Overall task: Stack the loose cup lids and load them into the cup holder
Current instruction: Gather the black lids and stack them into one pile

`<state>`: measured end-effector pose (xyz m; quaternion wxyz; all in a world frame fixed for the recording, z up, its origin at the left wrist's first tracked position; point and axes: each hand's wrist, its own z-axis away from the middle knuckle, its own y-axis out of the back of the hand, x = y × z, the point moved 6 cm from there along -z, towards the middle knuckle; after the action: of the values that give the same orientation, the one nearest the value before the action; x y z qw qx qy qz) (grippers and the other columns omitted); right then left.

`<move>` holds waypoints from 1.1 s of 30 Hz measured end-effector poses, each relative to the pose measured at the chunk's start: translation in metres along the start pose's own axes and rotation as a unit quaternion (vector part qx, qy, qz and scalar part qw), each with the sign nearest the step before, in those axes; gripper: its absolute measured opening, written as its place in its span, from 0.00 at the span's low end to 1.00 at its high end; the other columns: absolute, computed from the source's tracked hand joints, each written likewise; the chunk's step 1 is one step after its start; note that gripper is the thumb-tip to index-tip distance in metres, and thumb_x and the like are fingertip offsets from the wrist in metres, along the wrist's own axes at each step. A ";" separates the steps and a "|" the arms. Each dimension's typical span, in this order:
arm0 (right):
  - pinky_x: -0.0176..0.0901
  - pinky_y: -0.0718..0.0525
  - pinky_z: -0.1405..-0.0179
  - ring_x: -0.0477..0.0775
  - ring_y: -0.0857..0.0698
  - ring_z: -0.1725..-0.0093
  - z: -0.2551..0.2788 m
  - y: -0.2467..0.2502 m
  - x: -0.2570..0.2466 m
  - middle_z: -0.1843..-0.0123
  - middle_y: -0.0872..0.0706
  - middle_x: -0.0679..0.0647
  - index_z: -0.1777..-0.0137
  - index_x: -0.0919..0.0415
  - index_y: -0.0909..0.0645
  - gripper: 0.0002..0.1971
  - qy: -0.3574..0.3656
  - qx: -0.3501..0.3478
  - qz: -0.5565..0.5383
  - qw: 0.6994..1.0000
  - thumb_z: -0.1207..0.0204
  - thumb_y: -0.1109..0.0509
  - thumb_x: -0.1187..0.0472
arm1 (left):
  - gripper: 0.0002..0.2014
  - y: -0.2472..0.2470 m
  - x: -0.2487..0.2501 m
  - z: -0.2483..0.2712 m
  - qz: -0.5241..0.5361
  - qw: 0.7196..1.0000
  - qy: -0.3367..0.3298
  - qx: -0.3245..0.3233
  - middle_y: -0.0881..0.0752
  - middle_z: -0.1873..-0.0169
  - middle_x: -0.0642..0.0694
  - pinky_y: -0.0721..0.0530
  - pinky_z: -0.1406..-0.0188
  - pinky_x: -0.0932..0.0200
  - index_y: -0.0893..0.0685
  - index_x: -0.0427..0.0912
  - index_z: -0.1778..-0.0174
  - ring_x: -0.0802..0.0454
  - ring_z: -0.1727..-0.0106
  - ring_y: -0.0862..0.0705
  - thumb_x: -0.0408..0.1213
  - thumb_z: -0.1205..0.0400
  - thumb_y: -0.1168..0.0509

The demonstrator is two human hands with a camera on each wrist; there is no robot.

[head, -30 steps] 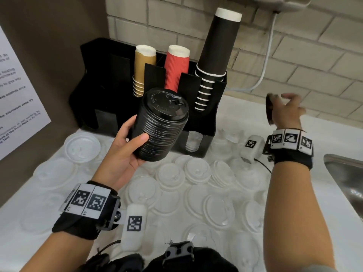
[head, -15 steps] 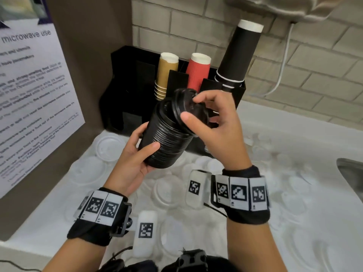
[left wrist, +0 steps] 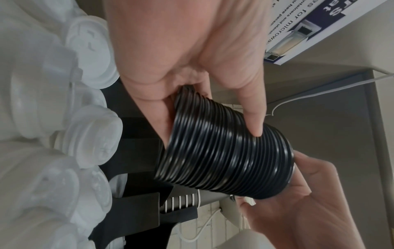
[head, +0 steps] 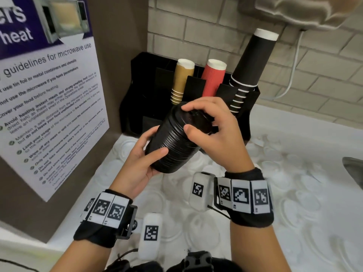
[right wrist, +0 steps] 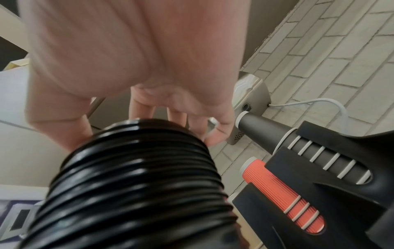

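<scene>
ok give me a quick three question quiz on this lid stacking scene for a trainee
1. True or false: the left hand holds the black lid stack from below.
2. Where are the right hand fingers? A) around the top lid of the stack B) on the red cups C) flat on the counter
3. Fill in: the loose lids lying on the counter are ____ in colour.

Key: 1 true; 2 A; 3 white
</scene>
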<state>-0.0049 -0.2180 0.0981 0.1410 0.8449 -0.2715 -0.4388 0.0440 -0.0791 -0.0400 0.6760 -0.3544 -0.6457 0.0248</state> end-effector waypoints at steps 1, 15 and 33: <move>0.31 0.24 0.42 0.43 0.21 0.40 0.000 -0.002 -0.001 0.43 0.19 0.53 0.44 0.61 0.14 0.15 0.000 0.001 0.002 1.000 0.31 0.24 0.69 | 0.27 0.001 0.001 0.000 0.004 1.000 0.001 -0.001 0.11 0.41 0.48 0.12 0.56 0.56 0.16 0.65 0.39 0.51 0.42 0.12 0.43 0.35 0.23; 0.36 0.23 0.38 0.43 0.20 0.37 0.013 -0.004 0.001 0.39 0.19 0.51 0.38 0.57 0.21 0.14 -0.054 0.095 -0.048 0.993 0.22 0.31 0.55 | 0.35 0.020 0.012 0.011 0.075 0.997 0.027 0.017 0.19 0.30 0.42 0.11 0.49 0.50 0.30 0.50 0.21 0.43 0.31 0.18 0.39 0.27 0.29; 0.51 0.24 0.39 0.60 0.28 0.33 0.091 -0.218 0.006 0.24 0.33 0.55 0.20 0.57 0.40 0.41 0.064 -0.629 0.285 0.721 0.29 0.22 0.55 | 0.33 0.036 0.094 0.035 0.028 0.994 -0.076 0.069 0.21 0.29 0.42 0.11 0.51 0.49 0.36 0.45 0.18 0.44 0.30 0.19 0.40 0.21 0.37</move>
<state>-0.0035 -0.0446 -0.0623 0.7752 0.4707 -0.1513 -0.3931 0.0438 0.0097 0.0190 0.6468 -0.3218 -0.6818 0.1154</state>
